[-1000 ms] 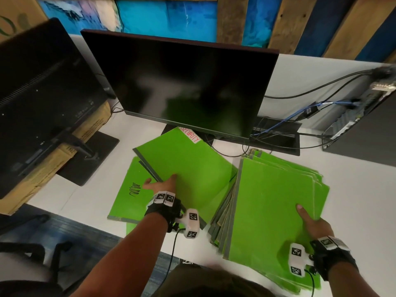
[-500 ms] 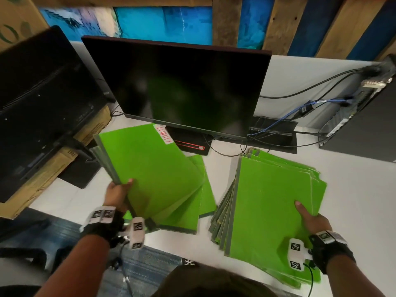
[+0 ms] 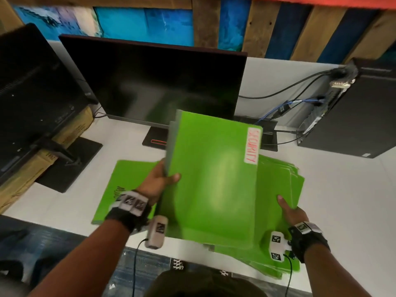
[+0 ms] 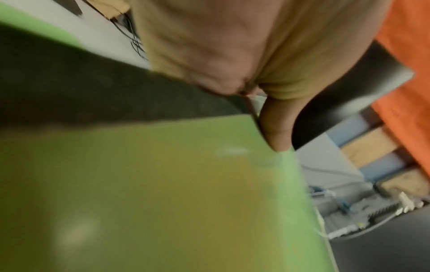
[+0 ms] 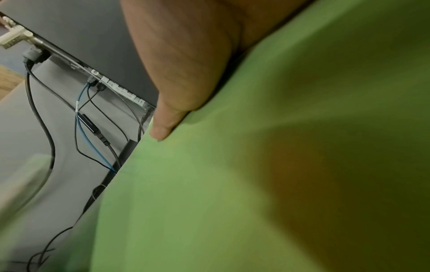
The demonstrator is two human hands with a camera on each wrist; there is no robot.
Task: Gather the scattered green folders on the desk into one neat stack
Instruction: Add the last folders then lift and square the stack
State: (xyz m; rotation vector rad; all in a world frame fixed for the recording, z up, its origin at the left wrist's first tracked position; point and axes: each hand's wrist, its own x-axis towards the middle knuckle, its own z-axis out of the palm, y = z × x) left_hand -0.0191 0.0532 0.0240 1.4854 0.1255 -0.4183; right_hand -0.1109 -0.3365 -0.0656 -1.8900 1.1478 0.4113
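While our left hand [image 3: 158,181] is gripping a green folder [image 3: 212,183] labelled SECURITY by its left edge, thumb on top, we are holding it tilted above the stack of green folders [image 3: 285,189]. Our right hand [image 3: 289,211] is pinching that stack's near right edge on the white counter [image 3: 342,200]. Another green folder [image 3: 128,179] is lying flat at left.

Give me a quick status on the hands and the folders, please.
Left hand grips SECURITY folder bundle, raised over main stack. Right hand holds the stack's edge. One folder left on desk. Nothing in the way.
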